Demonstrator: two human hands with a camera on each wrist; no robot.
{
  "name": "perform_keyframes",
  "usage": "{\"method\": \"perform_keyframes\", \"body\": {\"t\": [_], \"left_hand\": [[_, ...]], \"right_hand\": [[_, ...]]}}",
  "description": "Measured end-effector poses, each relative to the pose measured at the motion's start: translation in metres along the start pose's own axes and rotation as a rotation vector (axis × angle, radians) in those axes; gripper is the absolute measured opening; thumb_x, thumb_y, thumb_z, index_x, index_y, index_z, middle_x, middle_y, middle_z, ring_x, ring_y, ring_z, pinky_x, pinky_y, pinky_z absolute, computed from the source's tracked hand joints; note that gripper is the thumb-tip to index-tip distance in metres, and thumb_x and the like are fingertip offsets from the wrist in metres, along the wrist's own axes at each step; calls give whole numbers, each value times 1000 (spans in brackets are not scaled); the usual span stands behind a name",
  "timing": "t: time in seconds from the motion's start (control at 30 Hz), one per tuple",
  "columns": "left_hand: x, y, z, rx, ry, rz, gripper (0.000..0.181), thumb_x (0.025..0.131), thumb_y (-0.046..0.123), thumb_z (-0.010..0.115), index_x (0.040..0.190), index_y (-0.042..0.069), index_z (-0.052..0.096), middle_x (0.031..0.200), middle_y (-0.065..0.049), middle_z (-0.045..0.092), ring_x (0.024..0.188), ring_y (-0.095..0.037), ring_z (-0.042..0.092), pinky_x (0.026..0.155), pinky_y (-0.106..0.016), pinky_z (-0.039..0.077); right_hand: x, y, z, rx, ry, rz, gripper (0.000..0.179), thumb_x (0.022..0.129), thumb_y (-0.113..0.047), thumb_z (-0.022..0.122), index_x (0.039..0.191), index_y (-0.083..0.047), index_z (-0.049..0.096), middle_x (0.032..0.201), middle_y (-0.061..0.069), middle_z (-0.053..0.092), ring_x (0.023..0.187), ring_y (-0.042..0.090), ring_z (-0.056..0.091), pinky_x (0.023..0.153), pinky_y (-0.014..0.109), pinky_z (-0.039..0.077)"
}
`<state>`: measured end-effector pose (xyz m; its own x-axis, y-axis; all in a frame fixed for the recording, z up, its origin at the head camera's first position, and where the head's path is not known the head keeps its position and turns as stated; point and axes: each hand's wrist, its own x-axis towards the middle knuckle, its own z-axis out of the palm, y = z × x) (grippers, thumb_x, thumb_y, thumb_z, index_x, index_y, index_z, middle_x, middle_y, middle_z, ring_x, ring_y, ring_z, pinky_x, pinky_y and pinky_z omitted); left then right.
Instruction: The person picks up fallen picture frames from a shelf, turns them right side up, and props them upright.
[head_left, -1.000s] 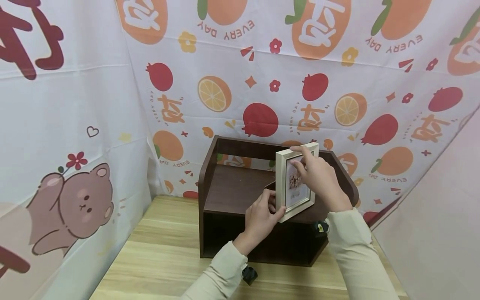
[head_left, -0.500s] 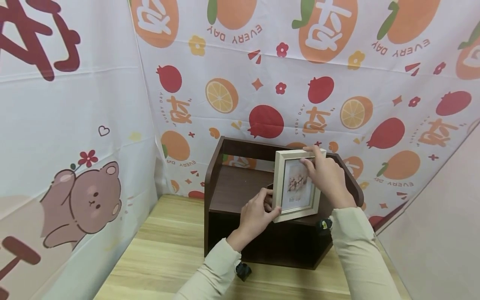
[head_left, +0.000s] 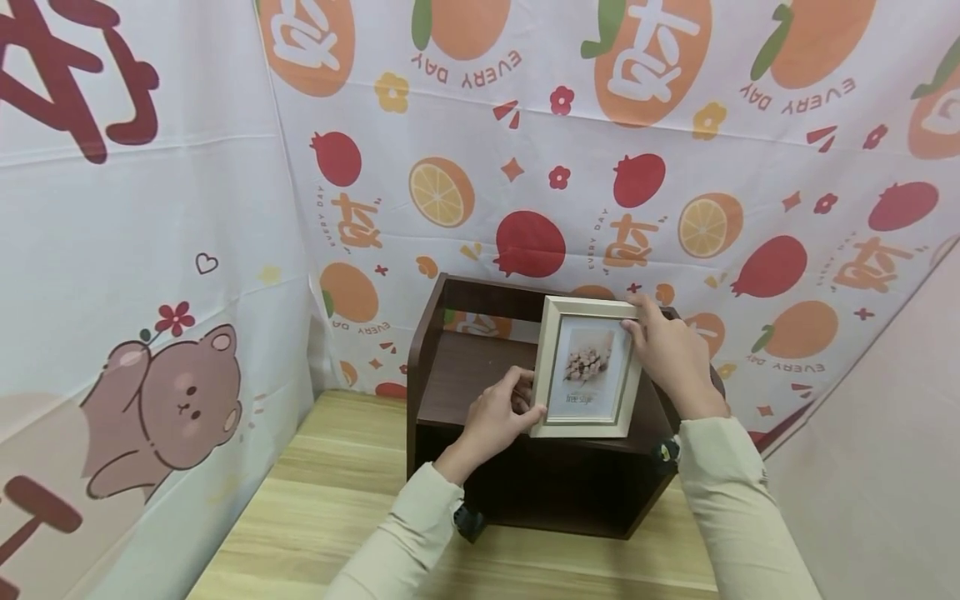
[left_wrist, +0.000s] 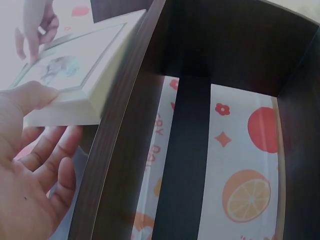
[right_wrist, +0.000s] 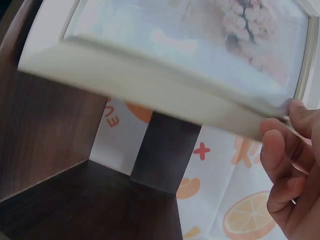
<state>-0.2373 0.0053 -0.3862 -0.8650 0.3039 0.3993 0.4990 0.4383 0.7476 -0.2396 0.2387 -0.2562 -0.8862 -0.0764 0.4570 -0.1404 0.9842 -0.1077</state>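
A cream picture frame (head_left: 549,367) with a flower print stands upright at the front of the dark brown shelf's top board (head_left: 468,362), its face toward the head camera. My left hand (head_left: 498,417) holds its lower left side, thumb on the front and fingers behind. At the upper right corner, my right hand (head_left: 675,354) pinches the rim between thumb and fingers. In the left wrist view, the left thumb (left_wrist: 35,97) presses the frame's border while the other fingers curl beneath. The right wrist view shows the right fingertips (right_wrist: 280,135) at the frame's edge.
The dark brown shelf unit (head_left: 420,400) stands on a light wood table (head_left: 322,475), with an open compartment (head_left: 540,483) below. Patterned cloth (head_left: 465,125) hangs close behind it, and a bear-print cloth (head_left: 180,400) covers the left. A pale wall (head_left: 885,433) rises on the right.
The picture frame has turned from an angled stance to face the head camera. My right hand has shifted right with its corner, and my left hand has moved slightly left.
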Motion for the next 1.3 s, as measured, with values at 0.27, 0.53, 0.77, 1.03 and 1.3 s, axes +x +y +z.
{"method": "perform_keyframes", "body": {"t": [0.27,0.53,0.77,1.03,1.3], "left_hand": [[9,-7,-12,-32,-74,-15,38,90,26,69,123,18,53,97,2,64,85,-10,61,66,-27,46],[17,-17,-24,-26,-111,-33,42,89,27,69,126,17,53,101,1,64,88,-11,61,72,-32,46],[18,-20,-29,-66,-115,-63,42,89,26,70,127,19,53,99,2,63,89,-11,61,75,-33,47],[19,-18,-28,-66,-117,-55,42,90,27,68,128,18,52,103,0,63,90,-12,61,75,-33,47],[19,-20,-24,-69,-107,-61,42,90,25,68,128,17,52,103,-1,63,89,-13,60,74,-32,45]], "right_hand": [[-2,5,0,-22,24,0,42,99,-39,51,137,-19,47,45,7,41,41,22,39,39,32,25],[-3,2,8,-38,84,-43,43,99,-40,51,136,-18,48,42,4,39,35,19,35,38,30,22],[-2,-2,12,-36,109,-41,44,99,-40,51,137,-18,48,42,5,41,37,21,37,42,32,24],[0,-1,12,-15,89,-24,45,100,-41,48,140,-20,46,42,6,39,36,20,34,39,31,22],[3,0,14,-17,64,-5,45,100,-43,45,140,-21,44,44,7,42,37,22,36,39,32,23]]}}
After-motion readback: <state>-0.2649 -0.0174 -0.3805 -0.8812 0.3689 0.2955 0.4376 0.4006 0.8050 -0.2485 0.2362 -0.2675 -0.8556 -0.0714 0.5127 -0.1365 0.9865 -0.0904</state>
